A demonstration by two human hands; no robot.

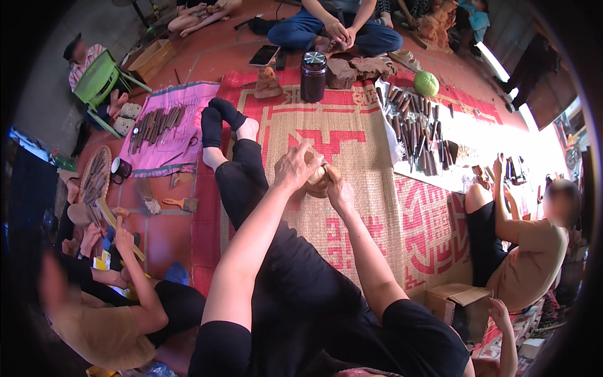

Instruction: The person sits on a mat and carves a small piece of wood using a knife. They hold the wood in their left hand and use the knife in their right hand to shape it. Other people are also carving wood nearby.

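Observation:
Above the woven mat (pixel 370 163) I hold a small, pale, rounded wooden carving (pixel 318 180) in front of my outstretched legs. My left hand (pixel 295 166) is closed over its upper left side, fingers bent across the top. At its right side, my right hand (pixel 341 190) grips the piece with the thumb pointing up along it. Something small and dark shows by the right thumb; whether it is a tool tip or a shadow I cannot tell. Much of the carving is hidden behind my fingers.
Carving tools (pixel 418 129) cover a white cloth on the right; more tools (pixel 157 125) lie on a pink cloth (pixel 179 103). Beyond my feet stand a dark jar (pixel 313 78) and a carved wooden figure (pixel 268 83). A brush (pixel 182 204) lies left. Other people sit around.

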